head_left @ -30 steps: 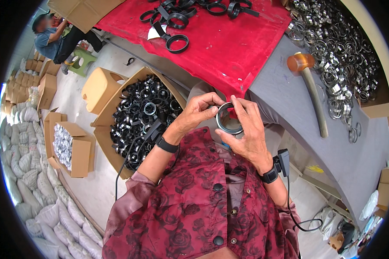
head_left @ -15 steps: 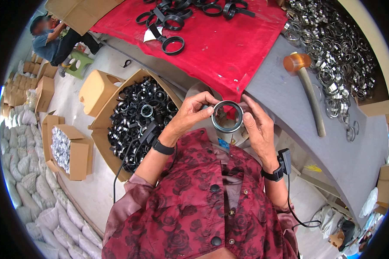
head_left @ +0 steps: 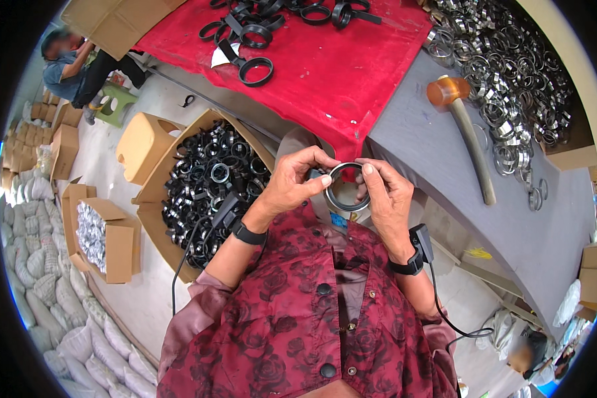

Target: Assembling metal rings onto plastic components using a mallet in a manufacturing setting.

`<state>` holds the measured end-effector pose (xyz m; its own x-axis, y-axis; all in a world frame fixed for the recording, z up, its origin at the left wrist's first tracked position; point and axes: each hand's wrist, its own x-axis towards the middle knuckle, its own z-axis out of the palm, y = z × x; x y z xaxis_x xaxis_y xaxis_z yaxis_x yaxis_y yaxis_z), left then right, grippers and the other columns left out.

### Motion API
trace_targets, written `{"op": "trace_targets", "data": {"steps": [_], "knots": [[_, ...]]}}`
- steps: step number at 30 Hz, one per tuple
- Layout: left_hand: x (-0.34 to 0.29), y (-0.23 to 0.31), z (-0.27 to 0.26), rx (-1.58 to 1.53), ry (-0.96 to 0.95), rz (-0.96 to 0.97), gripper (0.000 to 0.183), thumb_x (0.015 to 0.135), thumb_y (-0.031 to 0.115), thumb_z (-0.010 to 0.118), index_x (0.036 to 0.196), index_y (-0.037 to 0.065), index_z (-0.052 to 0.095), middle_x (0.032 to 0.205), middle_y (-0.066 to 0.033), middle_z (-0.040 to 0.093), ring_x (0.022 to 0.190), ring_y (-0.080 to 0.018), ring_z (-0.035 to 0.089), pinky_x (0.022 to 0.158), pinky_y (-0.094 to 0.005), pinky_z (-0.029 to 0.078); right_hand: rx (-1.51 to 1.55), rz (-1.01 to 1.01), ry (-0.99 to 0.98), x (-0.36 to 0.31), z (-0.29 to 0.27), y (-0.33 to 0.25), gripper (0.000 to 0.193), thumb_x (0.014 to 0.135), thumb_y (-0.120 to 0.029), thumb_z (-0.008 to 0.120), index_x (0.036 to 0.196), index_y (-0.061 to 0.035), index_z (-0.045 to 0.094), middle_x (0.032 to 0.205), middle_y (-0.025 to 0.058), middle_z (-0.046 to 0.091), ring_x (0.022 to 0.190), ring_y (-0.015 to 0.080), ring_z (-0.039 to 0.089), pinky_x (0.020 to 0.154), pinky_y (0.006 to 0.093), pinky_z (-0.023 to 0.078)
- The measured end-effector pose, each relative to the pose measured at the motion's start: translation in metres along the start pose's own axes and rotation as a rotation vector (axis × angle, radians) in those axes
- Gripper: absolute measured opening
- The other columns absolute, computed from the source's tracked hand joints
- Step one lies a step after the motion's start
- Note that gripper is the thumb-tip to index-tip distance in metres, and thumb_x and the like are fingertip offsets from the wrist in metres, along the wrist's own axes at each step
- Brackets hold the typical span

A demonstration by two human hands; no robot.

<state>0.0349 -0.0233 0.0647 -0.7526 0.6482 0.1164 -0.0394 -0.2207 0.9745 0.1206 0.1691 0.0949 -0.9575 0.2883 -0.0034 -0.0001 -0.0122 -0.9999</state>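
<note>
In front of my chest, between both hands, a dark ring with a shiny metal edge (head_left: 346,207) is tilted up so that its opening shows. My left hand (head_left: 295,180) grips its left side, thumb at the near rim and index finger along the top. My right hand (head_left: 390,198) pinches the ring's upper right side between thumb and fingers, with some fingertips showing through the opening. Left of my left hand is a cardboard box (head_left: 154,199) heaped with black rings (head_left: 209,182). Ahead, a black ring with a strap-like tab (head_left: 256,71) lies on a red cloth (head_left: 318,79).
At right, a mallet with an amber head (head_left: 448,91) rests on the grey tabletop (head_left: 424,142), beside a heap of metal rings (head_left: 511,93). A yellow stool (head_left: 141,147), an open carton (head_left: 121,249) and stacked sacks (head_left: 53,285) stand left. A person (head_left: 69,69) sits far left.
My right hand has moved in toward the ring and now pinches its upper right rim. The ring has turned slightly in my fingers. My view has shifted a little.
</note>
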Motion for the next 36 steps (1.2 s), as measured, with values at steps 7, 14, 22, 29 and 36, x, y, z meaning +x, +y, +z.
{"op": "trace_targets", "data": {"steps": [7, 14, 22, 29, 36], "knots": [[-0.001, 0.001, 0.008, 0.033, 0.052, -0.015, 0.021, 0.092, 0.005, 0.069, 0.111, -0.004, 0.067, 0.103, -0.0039, 0.067, 0.098, -0.0098, 0.06, 0.086, -0.0266, 0.048, -0.101, -0.058, 0.034, 0.002, -0.002, 0.007, 0.023, 0.102, -0.021, 0.067, 0.103, 0.0011, 0.073, 0.075, -0.0007, 0.064, 0.065, 0.0045, 0.056, 0.058, 0.0234, 0.045], [-0.002, 0.005, 0.006, 0.318, 0.05, 0.142, 0.021, 0.088, 0.008, 0.071, 0.105, -0.004, 0.07, 0.095, -0.0072, 0.069, 0.086, -0.0143, 0.063, 0.076, -0.0295, 0.05, -0.129, -0.075, -0.016, 0.001, -0.003, 0.006, 0.019, 0.1, -0.017, 0.069, 0.096, 0.0011, 0.073, 0.074, 0.0007, 0.066, 0.065, 0.0042, 0.056, 0.058, 0.0236, 0.044], [-0.006, 0.032, 0.02, 0.533, -0.002, 0.342, 0.025, 0.082, 0.005, 0.071, 0.106, -0.005, 0.073, 0.087, -0.0134, 0.071, 0.077, -0.023, 0.065, 0.072, -0.0337, 0.051, -0.25, -0.177, 0.005, -0.011, -0.008, -0.004, 0.016, 0.096, -0.015, 0.073, 0.094, 0.0015, 0.073, 0.069, 0.003, 0.065, 0.064, 0.0068, 0.059, 0.059, 0.0252, 0.046], [-0.038, 0.032, 0.034, 0.585, -0.125, 0.356, 0.029, 0.073, 0.001, 0.074, 0.101, -0.004, 0.069, 0.087, -0.0151, 0.066, 0.077, -0.0306, 0.062, 0.072, -0.0396, 0.049, -0.342, -0.25, -0.234, -0.048, -0.024, 0.008, 0.021, 0.092, -0.011, 0.074, 0.108, 0.0023, 0.067, 0.087, 0.0142, 0.068, 0.071, 0.026, 0.066, 0.065, 0.0345, 0.052], [-0.054, 0.041, 0.047, 0.581, -0.218, 0.405, 0.031, 0.071, 0.005, 0.084, 0.095, -0.003, 0.066, 0.09, -0.0156, 0.067, 0.074, -0.0292, 0.061, 0.068, -0.0397, 0.047, -0.53, -0.58, -0.283, -0.075, -0.039, 0.012, 0.042, 0.086, -0.028, 0.08, 0.114, 0.0001, 0.065, 0.089, 0.0119, 0.068, 0.068, 0.0276, 0.066, 0.058, 0.0371, 0.051]]}}
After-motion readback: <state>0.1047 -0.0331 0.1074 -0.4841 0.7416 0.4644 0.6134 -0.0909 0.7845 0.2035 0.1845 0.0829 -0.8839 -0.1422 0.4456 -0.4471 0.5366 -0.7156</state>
